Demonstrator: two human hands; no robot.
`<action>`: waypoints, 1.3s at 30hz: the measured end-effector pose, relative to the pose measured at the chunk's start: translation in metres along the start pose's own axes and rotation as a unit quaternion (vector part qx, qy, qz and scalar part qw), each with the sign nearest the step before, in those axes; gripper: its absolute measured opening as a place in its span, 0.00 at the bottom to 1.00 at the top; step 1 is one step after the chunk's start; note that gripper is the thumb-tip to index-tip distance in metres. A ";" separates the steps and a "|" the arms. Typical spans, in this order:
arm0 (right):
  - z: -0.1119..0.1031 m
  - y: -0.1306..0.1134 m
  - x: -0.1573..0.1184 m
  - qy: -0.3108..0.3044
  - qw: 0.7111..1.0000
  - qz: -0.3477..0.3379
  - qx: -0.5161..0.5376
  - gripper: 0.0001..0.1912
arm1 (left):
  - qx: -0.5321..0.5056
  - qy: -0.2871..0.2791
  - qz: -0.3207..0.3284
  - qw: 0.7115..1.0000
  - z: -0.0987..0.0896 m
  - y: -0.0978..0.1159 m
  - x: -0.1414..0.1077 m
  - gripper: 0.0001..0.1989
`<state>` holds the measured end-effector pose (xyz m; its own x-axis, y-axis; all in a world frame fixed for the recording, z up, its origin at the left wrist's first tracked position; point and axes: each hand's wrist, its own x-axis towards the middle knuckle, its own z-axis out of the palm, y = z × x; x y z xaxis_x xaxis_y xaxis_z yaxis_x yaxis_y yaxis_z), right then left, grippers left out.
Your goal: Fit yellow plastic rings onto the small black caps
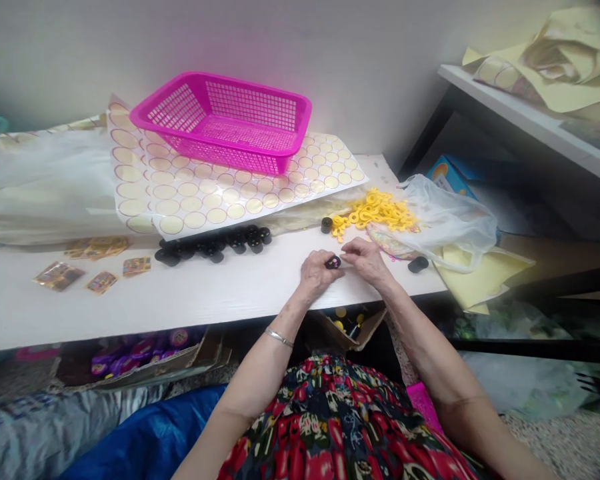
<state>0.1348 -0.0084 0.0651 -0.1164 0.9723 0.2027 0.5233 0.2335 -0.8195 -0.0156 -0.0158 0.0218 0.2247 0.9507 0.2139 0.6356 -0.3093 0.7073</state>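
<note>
My left hand (316, 275) is wrapped round a small black cylinder (333, 262) whose round end carries a pinkish picture. Close to its right side is my right hand (365, 261), thumb and fingers pinched together; anything between them is too small to make out. Just beyond the hands lies a heap of yellow plastic ring-shaped pieces (380, 210). One black cylinder (327, 225) stands at the heap's left edge, and another black cylinder (419, 265) lies to the right of my right hand. A round sticker sheet (393, 241) with a pink edge lies partly under a clear plastic bag (450, 213).
Several black cylinders (213, 247) lie in a row at left, near small printed packets (57, 275). Behind them a pink basket (230, 127) stands on sheets of round stickers (170, 207). Below the table edge are a carton of purple items (140, 350) and an open cardboard box (367, 333).
</note>
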 end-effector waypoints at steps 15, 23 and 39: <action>0.002 0.013 -0.001 -0.016 0.914 -0.025 -0.405 0.07 | -0.002 0.005 -0.031 0.999 -0.001 0.000 0.003 0.16; -0.006 0.022 -0.006 0.034 0.909 -0.093 -0.404 0.13 | -0.010 0.005 -0.030 0.999 -0.001 0.001 0.002 0.14; -0.013 0.004 -0.018 -0.094 0.948 0.052 -0.301 0.13 | -0.029 0.017 -0.052 0.998 -0.001 0.002 0.001 0.22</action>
<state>0.1497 -0.0255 0.0652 -0.1570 0.9876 -0.0076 0.9201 0.1435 -0.3645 -0.0149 -0.0157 0.0244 0.1345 0.9780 0.1596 0.6109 -0.2086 0.7637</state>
